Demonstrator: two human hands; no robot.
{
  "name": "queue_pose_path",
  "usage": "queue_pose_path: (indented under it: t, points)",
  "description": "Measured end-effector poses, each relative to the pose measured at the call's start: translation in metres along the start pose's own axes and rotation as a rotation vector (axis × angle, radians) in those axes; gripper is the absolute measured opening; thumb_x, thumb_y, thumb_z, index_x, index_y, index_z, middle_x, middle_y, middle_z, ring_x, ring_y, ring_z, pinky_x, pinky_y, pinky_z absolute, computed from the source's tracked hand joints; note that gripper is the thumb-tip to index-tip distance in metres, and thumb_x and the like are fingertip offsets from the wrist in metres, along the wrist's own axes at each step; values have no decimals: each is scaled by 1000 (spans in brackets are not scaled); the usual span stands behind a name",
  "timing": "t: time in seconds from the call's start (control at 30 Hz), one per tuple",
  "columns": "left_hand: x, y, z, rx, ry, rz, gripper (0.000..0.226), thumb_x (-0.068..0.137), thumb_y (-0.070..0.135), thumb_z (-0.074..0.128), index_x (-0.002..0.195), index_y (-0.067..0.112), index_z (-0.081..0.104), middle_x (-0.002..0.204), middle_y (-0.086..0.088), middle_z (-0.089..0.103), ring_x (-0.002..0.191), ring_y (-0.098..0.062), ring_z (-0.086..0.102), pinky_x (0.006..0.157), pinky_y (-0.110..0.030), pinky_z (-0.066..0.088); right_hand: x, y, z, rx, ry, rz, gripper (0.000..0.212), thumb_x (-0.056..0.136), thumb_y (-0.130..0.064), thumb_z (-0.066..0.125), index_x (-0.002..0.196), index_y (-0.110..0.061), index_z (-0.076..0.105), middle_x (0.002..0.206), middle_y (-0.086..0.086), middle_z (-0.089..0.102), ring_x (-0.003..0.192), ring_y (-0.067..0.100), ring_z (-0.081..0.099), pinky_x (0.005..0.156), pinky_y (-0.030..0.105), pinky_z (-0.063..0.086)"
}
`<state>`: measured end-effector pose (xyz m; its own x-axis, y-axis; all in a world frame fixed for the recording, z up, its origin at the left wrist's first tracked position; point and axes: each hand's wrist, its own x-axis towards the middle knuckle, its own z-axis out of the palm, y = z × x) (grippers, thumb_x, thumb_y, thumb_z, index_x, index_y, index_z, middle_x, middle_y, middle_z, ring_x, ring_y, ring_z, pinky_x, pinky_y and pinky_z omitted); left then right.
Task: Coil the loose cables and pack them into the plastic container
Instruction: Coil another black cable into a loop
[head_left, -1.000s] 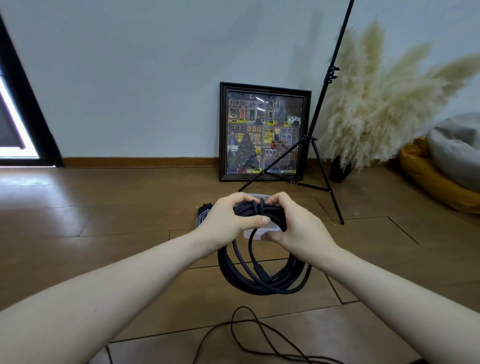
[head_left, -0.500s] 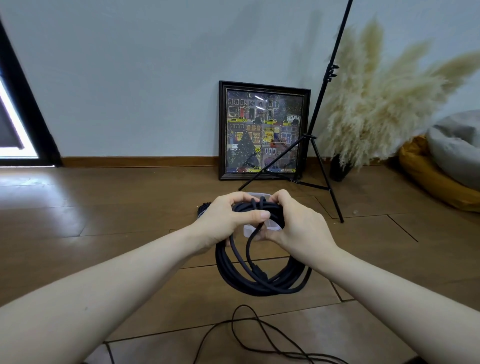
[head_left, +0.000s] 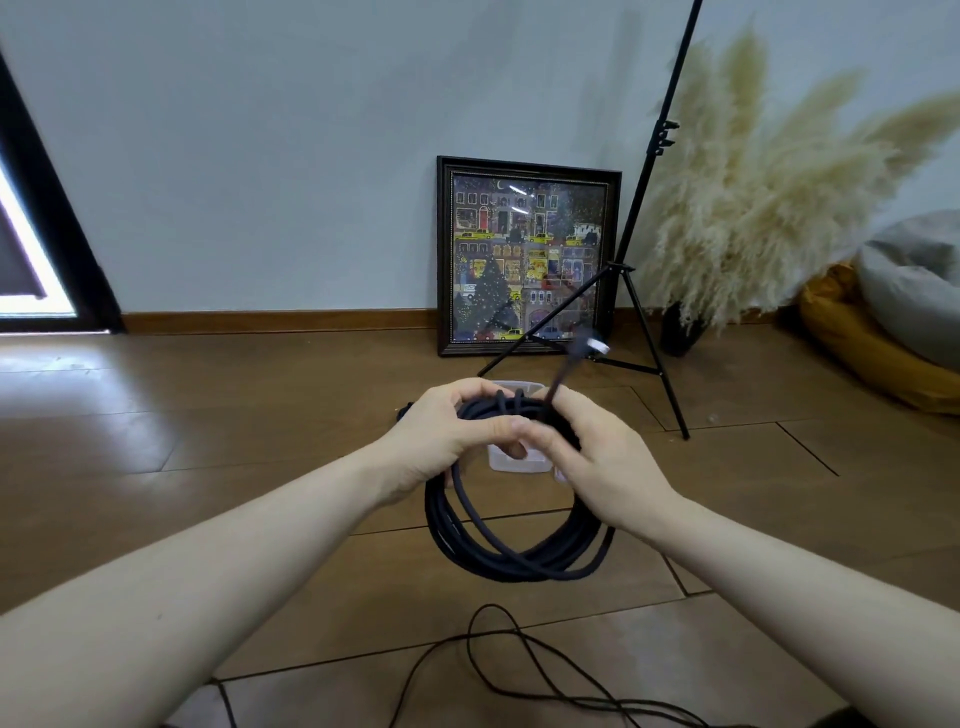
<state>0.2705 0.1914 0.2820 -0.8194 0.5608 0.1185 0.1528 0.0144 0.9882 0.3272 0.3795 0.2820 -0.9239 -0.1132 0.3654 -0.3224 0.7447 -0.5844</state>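
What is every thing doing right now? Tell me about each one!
Coil: wound up, held off the floor by both hands.
Plug end: sticking up, blurred.
Left hand: grips the coil's top.
Right hand: grips the coil's top.
Container: on the floor, mostly hidden.
Thin cable: loose on the floor.

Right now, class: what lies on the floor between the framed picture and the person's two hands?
In the head view, the plastic container and a tripod leg lie between the framed picture and the hands.
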Motion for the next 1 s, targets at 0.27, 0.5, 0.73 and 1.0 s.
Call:
queue_pose_path:
  t: [0.27,0.5,0.73,1.0]
  points:
    - [-1,-2,16,-13,2,0,36,85,11,76,118,9,63,73,12,71,47,4,57,47,-7,42,15,2,-10,351,102,76,45,96,-47,47,73,-10,59,62,-9,51,61,5,47,61,26,37]
    - [2,0,14,-28,54,-55,32,83,18,78,112,17,65,64,10,68,42,-1,50,41,-14,39,12,10,-18,368,-24,67,28,100,-34,49,90,-13,65,73,2,61,67,16,56,65,34,45]
    - [4,-1,9,-20,149,-79,32,80,23,81,109,21,67,59,9,65,39,-8,44,40,-21,37,6,15,-19,139,-223,-2,59,81,-25,79,131,-30,48,124,-13,59,112,1,58,94,27,49]
    - [3,0,15,-9,156,-52,35,81,27,79,113,20,66,58,12,64,39,-10,46,42,-25,38,6,4,-9,-143,63,-77,57,69,-59,76,111,-32,48,106,-17,56,88,1,54,70,26,48]
